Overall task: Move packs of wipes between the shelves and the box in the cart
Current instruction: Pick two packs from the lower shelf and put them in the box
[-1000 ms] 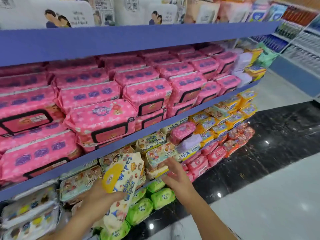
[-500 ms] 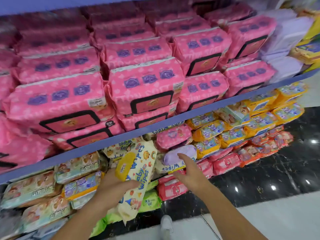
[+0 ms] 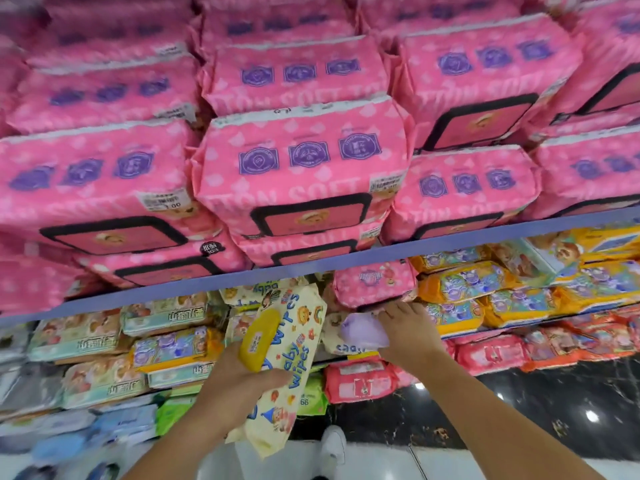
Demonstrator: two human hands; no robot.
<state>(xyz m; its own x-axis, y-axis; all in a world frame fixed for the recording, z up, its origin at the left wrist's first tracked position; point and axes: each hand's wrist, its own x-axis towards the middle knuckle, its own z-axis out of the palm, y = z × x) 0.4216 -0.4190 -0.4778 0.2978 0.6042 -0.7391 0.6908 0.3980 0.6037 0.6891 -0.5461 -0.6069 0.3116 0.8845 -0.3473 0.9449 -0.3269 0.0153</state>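
My left hand (image 3: 239,384) grips a cream "baby wipes" pack (image 3: 289,344) with a yellow lid, held upright in front of the lower shelf. My right hand (image 3: 410,332) reaches into the lower shelf and rests on a cream pack with a lilac lid (image 3: 362,332), fingers curled over its right side, just under a small pink pack (image 3: 374,282). Whether the fingers grip the lilac-lid pack is not clear. The cart and the box are out of view.
Large pink packs (image 3: 301,168) fill the upper shelf behind a blue shelf edge (image 3: 450,242). Orange packs (image 3: 485,282), red packs (image 3: 360,381), green packs (image 3: 310,398) and pale packs (image 3: 79,337) crowd the lower shelves. A white shoe (image 3: 332,448) stands on the floor.
The view has closed in on the shelves. My right hand has moved forward onto the lilac-lid pack. My left hand keeps the cream pack, now slightly higher.
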